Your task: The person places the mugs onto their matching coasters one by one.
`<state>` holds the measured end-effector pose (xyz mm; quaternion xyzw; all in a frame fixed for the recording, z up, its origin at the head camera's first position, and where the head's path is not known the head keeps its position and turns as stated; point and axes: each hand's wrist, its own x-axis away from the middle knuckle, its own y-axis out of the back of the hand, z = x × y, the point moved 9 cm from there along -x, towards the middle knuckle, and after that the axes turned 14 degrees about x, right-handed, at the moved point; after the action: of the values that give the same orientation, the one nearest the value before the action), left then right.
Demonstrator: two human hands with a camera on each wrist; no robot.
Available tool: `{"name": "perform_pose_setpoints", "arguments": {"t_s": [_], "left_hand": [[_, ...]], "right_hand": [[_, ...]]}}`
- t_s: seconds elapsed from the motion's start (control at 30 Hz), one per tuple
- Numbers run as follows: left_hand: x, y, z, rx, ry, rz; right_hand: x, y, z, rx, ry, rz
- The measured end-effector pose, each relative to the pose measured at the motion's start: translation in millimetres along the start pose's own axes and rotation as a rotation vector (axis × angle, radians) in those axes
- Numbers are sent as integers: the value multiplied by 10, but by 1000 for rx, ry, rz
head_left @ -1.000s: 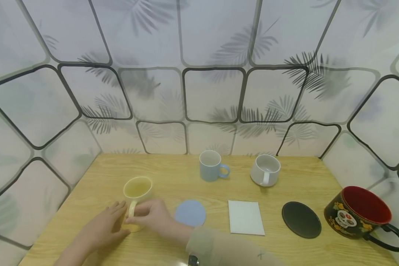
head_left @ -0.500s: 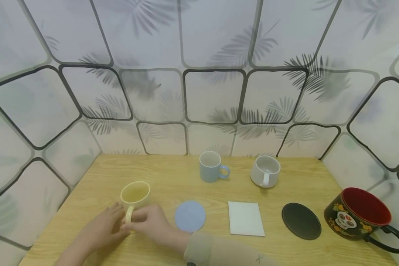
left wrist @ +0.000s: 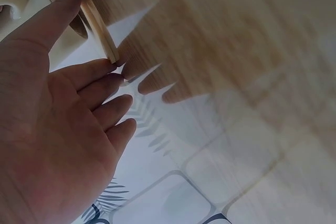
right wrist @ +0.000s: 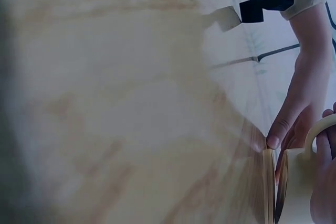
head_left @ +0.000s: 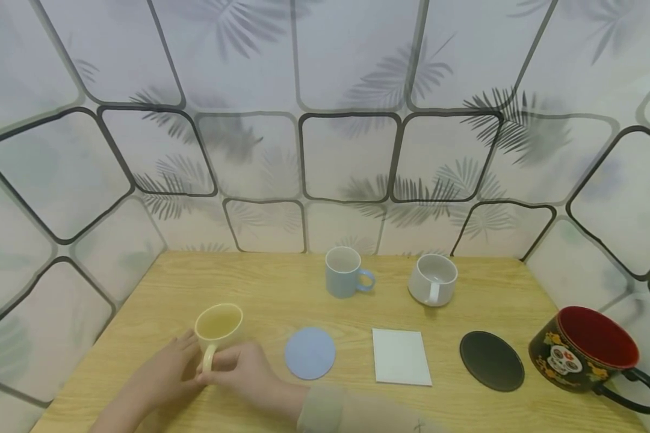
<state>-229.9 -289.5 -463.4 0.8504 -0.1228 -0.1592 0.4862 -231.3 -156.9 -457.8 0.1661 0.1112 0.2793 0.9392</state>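
Note:
My right hand (head_left: 246,371) pinches the handle (head_left: 208,359) of a yellow cup (head_left: 219,326) at the left of the table. The cup leans a little, its base close over a thin tan coaster (left wrist: 98,29) that looks like wood. In the left wrist view, my left hand (left wrist: 68,114) holds this coaster by its edge between thumb and index finger, the other fingers loosely extended. The head view shows that hand (head_left: 162,374) just left of the cup. There the hands and cup hide most of the coaster.
A round blue coaster (head_left: 310,353), a square white one (head_left: 401,357) and an oval-looking black one (head_left: 491,361) lie in a row to the right. Behind them stand a light blue mug (head_left: 342,278) and a white cup (head_left: 429,282). A black skull mug (head_left: 563,361) stands far right. Patterned curtain (head_left: 346,156) encloses the table.
My right hand has brought the yellow cup down and slightly toward me and to the left, over the tan coaster. My left hand has stayed nearly still.

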Motion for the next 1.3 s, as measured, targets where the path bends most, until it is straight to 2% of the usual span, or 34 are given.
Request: {"name": "perform_pose_setpoints", "arguments": {"t_s": [0.37,0.6,0.73,1.0,1.3], "left_hand": [[1,3,10,14,13,3],[-11,-7,16,-9,26,8],[-19,-5,22,-8,46,12],[-9,8,20,0,41,8],[-11,26,-7,-7,19,13]], "right_hand": [[2,-49,19,14,5,20],[-11,-101,61,103,50,18],[-8,-119,53,126,42,17],[5,-140,53,127,41,45],[-17,-209,59,88,104,106]]}}
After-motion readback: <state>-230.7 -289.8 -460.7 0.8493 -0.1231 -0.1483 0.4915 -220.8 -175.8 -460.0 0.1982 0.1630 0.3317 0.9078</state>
